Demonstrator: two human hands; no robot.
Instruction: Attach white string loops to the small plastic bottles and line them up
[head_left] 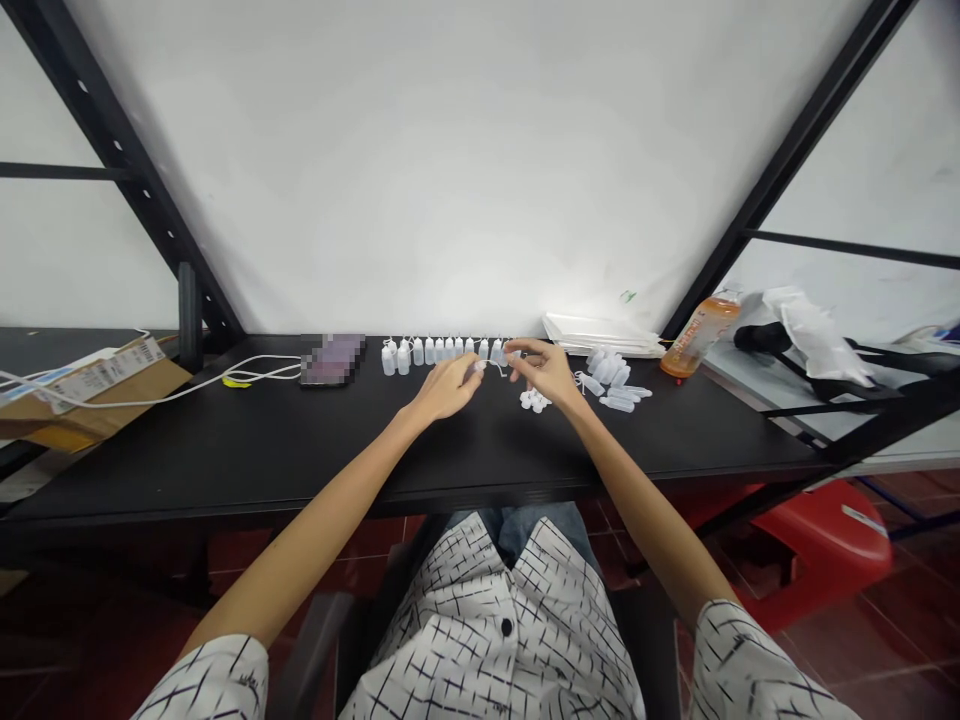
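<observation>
My left hand (448, 387) is closed in a pinch around a small white cap (478, 367) at its fingertips. Just to the right, my right hand (546, 372) curls its thumb and fingers around a small translucent squeeze bottle (514, 357), partly hidden by the fingers. A thin white strip shows between the two hands. Behind them, a row of small capped bottles (439, 350) stands upright near the wall. Loose white caps (534, 401) lie in a small heap below my right hand. Several uncapped bottles (609, 368) lie piled to its right.
On the black table (300, 450), a phone (331, 360) and white cable (262, 372) lie left, with a cardboard box (90, 390) beyond. White sheets (600, 335) and an orange drink bottle (701, 333) are at the right. Black metal posts (780, 150) flank the table; a red stool (832, 540) stands below.
</observation>
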